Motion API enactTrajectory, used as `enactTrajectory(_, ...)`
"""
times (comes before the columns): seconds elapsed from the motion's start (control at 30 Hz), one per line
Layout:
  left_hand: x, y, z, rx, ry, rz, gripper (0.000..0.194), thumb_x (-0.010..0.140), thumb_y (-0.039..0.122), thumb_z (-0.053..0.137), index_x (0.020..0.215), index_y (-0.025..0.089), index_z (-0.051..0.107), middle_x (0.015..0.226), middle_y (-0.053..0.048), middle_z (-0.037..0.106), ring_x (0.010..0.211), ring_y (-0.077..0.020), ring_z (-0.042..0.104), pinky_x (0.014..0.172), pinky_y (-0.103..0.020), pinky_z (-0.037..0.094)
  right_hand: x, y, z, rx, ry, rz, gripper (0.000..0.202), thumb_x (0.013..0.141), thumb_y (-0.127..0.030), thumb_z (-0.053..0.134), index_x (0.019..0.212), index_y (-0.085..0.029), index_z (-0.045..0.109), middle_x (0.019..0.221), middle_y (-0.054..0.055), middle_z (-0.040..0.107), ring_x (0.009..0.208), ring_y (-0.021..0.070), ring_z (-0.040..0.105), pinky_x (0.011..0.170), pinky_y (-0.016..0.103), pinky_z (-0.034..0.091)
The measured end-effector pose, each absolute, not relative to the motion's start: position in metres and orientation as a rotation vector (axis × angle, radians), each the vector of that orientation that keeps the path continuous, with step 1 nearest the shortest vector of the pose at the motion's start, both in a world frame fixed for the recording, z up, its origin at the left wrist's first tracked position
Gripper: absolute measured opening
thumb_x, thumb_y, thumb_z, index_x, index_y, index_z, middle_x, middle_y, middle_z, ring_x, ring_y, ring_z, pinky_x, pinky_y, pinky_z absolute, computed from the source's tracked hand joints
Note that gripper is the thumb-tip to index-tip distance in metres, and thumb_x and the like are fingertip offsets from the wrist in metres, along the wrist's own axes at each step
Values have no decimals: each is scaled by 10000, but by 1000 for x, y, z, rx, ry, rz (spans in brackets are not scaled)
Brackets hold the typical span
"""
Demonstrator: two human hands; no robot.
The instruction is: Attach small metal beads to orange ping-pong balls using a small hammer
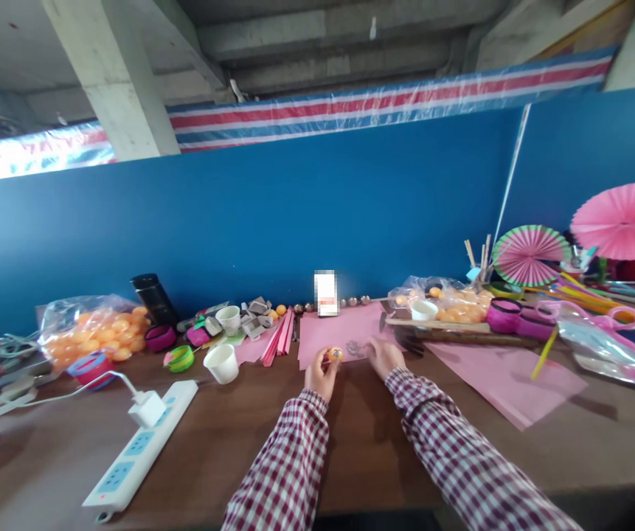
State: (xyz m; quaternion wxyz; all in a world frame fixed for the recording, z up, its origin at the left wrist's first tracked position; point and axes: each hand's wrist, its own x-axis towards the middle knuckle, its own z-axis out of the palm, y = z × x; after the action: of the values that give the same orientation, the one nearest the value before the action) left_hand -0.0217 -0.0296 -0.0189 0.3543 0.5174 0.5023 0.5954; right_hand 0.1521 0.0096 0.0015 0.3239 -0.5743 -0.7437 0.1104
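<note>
My left hand (321, 375) holds a small orange ball (335, 355) between thumb and fingers, with a silvery or dark patch on its top. To the right, my right hand (384, 357) is lowered at a small pile of dark little pieces (357, 348) on a pink sheet (317, 332). Its fingertips are too small to tell whether they grip anything. Behind the sheet, a row of dark shiny balls (352, 302) lies near a blurred white upright object (327, 293).
A white power strip (141, 450) and a white paper cup (221, 364) are on the left. Bags of orange balls (108, 333) lie on both sides. A hammer (439, 325), another pink sheet (508, 372) and pink scissors (621, 318) are on the right.
</note>
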Motion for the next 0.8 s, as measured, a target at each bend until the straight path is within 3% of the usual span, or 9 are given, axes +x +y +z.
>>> enactTrajectory(0.27,-20,-30,-18,1291,1263,1541,416,634,334,627,990,135,542,893,-93,619,695,-164,621,648,-298,525,156,18,-1,-1327,-1614,573,144,665,-277,484,698,-171,576,697,34,622,666,155,553,641,264,399)
enactTrajectory(0.5,-21,-30,-17,1252,1218,1547,457,609,372,640,988,134,543,883,-94,624,690,-165,623,653,-299,522,160,22,4,-1148,-1181,893,268,597,-389,555,696,-140,551,586,29,614,526,120,559,483,228,435)
enactTrajectory(0.63,-21,-30,-18,1269,1221,1533,473,615,386,632,1000,130,535,895,-102,619,679,-172,627,645,-314,525,159,22,6,-1063,-1011,1007,300,504,-376,645,658,-139,546,537,4,598,480,97,541,430,198,416)
enactTrajectory(0.8,-22,-28,-20,1290,1235,1522,478,620,390,625,1003,121,529,912,-113,614,697,-180,627,648,-319,527,159,21,7,-988,-883,1120,271,493,-320,675,657,-150,543,544,-4,603,480,93,550,437,202,443)
